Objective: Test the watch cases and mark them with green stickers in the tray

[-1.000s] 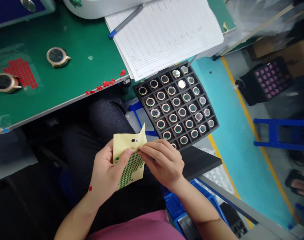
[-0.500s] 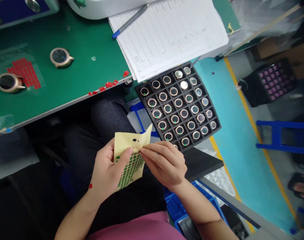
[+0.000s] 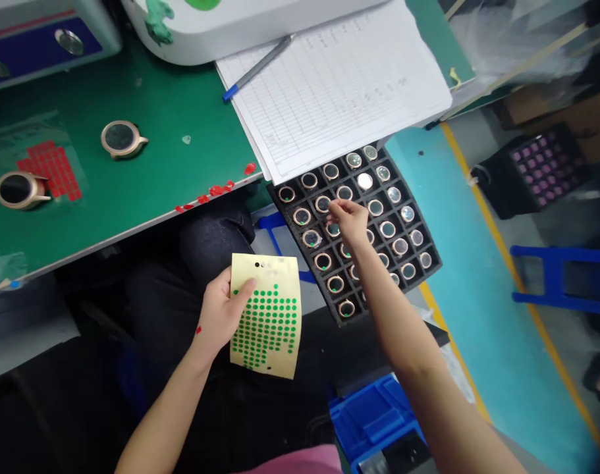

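My left hand (image 3: 221, 311) holds a pale yellow sticker sheet (image 3: 267, 316) covered with green dots, thumb pressed on its left edge, over my lap. My right hand (image 3: 350, 218) reaches out over the black compartment tray (image 3: 428, 253) of round gold-rimmed watch cases. Its fingertips are pinched together just above a case (image 3: 322, 203) in the tray's second row. Whatever the pinch holds is too small to make out. Several cases carry a green dot.
The green bench (image 3: 171, 112) holds two loose watch cases (image 3: 122, 138) (image 3: 17, 189), a sheet of red stickers (image 3: 50, 170), a paper log sheet (image 3: 339, 85) with a pen (image 3: 257, 68), and a white machine base (image 3: 220, 26). A blue bin (image 3: 373, 415) sits below the tray.
My right hand left the sticker sheet and reached up and out to the tray. The sheet's curled top corner has flattened. My left hand kept its hold.
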Demonstrator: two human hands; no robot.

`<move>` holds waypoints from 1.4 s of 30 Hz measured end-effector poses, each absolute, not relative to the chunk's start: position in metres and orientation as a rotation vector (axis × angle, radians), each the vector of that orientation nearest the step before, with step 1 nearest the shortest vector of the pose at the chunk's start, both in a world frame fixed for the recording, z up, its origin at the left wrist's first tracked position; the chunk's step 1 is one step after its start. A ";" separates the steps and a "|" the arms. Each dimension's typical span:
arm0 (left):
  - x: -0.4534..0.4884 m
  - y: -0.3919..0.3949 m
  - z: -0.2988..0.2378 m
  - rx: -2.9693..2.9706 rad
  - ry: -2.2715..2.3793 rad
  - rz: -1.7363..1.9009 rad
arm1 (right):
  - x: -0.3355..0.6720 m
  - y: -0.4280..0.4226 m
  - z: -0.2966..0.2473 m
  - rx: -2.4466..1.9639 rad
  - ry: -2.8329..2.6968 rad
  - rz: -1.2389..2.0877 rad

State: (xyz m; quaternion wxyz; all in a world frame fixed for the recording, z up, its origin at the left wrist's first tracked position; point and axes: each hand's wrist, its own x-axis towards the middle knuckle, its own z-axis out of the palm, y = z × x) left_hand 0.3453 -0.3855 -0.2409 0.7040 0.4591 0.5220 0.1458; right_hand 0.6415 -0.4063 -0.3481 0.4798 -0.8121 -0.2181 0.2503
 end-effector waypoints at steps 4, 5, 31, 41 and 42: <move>0.344 -0.381 -0.245 1.006 1.090 0.294 | 0.652 -0.393 -0.372 -2.036 -0.520 0.720; 0.344 -0.381 -0.245 1.007 1.087 0.286 | 0.652 -0.392 -0.375 -2.056 -0.517 0.728; 0.346 -0.381 -0.242 1.077 1.120 0.274 | 0.654 -0.378 -0.341 -2.788 -1.453 0.513; 0.346 -0.382 -0.244 1.085 1.112 0.284 | 0.669 -0.382 -0.336 -2.653 -1.932 0.496; 0.345 -0.382 -0.244 1.090 1.110 0.281 | 0.668 -0.382 -0.335 -2.651 -1.940 0.486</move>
